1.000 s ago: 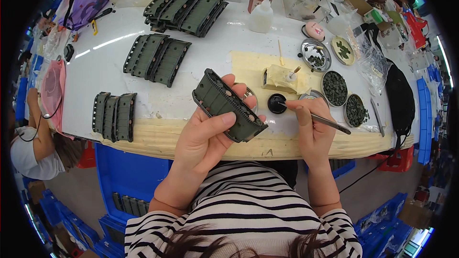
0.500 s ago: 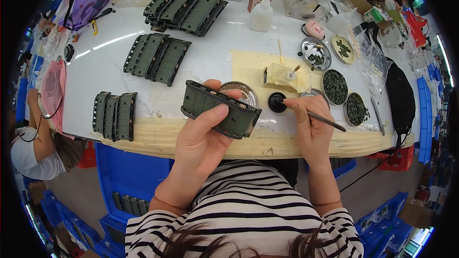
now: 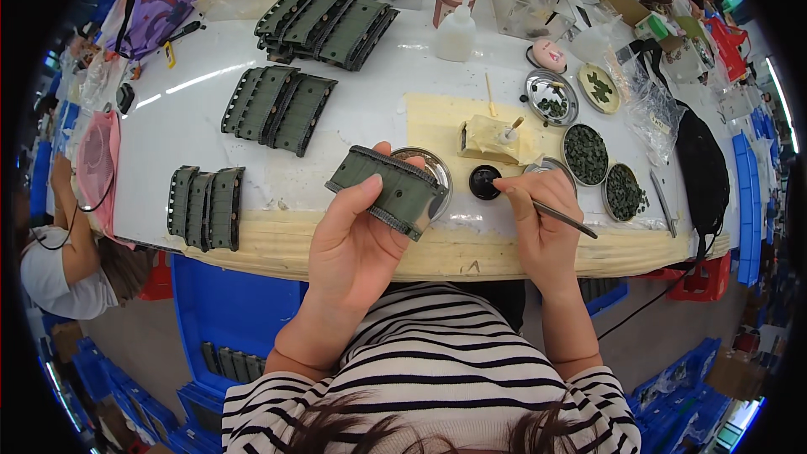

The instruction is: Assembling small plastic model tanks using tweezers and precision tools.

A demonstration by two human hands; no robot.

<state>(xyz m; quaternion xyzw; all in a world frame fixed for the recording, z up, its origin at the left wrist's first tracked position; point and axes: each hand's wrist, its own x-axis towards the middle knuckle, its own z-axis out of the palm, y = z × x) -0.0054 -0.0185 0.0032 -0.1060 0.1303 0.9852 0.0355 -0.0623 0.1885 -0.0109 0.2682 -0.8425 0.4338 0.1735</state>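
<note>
1. Just above the table's near, tape-covered edge [image 3: 454, 256], the left hand [image 3: 357, 240] has its thumb and fingers closed around a curved dark green piece [image 3: 388, 189], lifted clear of the tabletop and tilted down to the right.
2. Across from it, the right hand [image 3: 542, 240] pinches a slim dark metal tool [image 3: 573, 223] between thumb and fingers; the tip points into a small black pot [image 3: 482, 179], but contact inside is too small to tell.
3. Behind the green piece, a round metal dish [image 3: 439, 170] shows partly.
4. Right of the right hand, two round tins [image 3: 585, 154] hold small dark green bits.
5. Beyond the pot sits a tape-wrapped block [image 3: 483, 143].
6. Farther off stands a white squeeze bottle [image 3: 455, 39].
</note>
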